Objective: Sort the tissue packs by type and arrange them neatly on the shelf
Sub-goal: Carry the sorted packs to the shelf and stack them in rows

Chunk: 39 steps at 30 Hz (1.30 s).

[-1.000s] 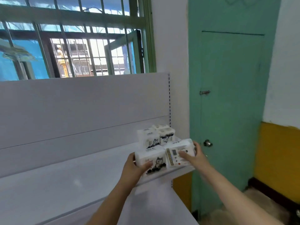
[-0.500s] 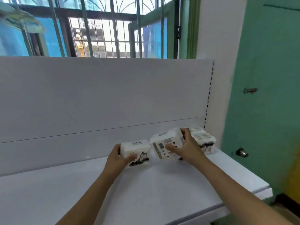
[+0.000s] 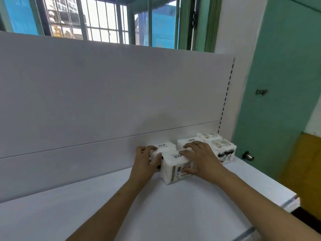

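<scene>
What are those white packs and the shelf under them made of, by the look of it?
Tissue packs: soft tissue in thin plastic film, probably; faintly glossy with printed labels, corners rounded.
Shelf: smooth matte white board, perhaps painted metal or laminate; slotted upright behind hints metal.

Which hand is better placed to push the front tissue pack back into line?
Probably the right hand: it lies over the front pack, fingers on its near face. The left hand holds the rear pack.

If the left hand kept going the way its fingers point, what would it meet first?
The left hand already grips the rear tissue pack; pushing onward, that pack would probably meet the shelf's back panel just behind it, though depth is unclear.
</scene>
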Tool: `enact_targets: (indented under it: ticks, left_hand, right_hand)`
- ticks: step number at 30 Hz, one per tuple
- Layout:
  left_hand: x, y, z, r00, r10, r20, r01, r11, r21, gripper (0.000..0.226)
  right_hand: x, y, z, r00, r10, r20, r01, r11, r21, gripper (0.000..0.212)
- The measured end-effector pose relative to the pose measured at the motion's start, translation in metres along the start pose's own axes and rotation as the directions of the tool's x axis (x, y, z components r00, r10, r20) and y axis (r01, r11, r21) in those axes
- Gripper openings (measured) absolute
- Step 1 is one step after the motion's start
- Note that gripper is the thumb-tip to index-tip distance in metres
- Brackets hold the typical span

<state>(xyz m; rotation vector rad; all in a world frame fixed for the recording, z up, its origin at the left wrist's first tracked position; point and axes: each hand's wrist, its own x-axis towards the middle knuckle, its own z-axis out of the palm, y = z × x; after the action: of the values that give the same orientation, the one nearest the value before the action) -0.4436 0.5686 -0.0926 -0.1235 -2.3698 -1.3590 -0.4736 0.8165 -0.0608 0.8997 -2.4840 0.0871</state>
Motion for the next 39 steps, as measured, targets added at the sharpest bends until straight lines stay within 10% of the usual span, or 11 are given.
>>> enact_targets:
  ticks: [7,13,21,30,39]
  left_hand:
    - [-0.007,-0.001,0.01,0.962,0.07,0.265,-0.111,0.983,0.143,0.093]
    - [-0.008,0.003,0.032,0.97,0.084,0.228,-0.135,0.967,0.216,0.12]
    - [0.009,0.022,0.026,0.926,-0.061,0.371,-0.065,0.946,0.319,0.11]
    - [-0.002,0.107,0.004,0.969,0.103,0.225,-0.166,0.944,0.284,0.064]
    - [-0.148,0.217,0.178,0.743,0.376,0.554,-0.476,0.878,0.042,0.056]
  right_hand:
    - [-0.014,-0.005,0.005,0.971,0.238,-0.008,-0.239,0.97,-0.046,0.09]
    - [-0.029,-0.01,0.015,0.747,0.661,0.071,-0.659,0.722,0.21,0.135]
    - [-0.05,0.015,0.007,0.799,0.503,0.33,-0.602,0.669,0.436,0.114]
    - [-0.096,0.024,-0.038,0.798,0.592,0.115,-0.589,0.725,0.355,0.079]
    - [-0.26,0.064,-0.14,0.556,0.828,-0.073,-0.806,0.558,0.195,0.071]
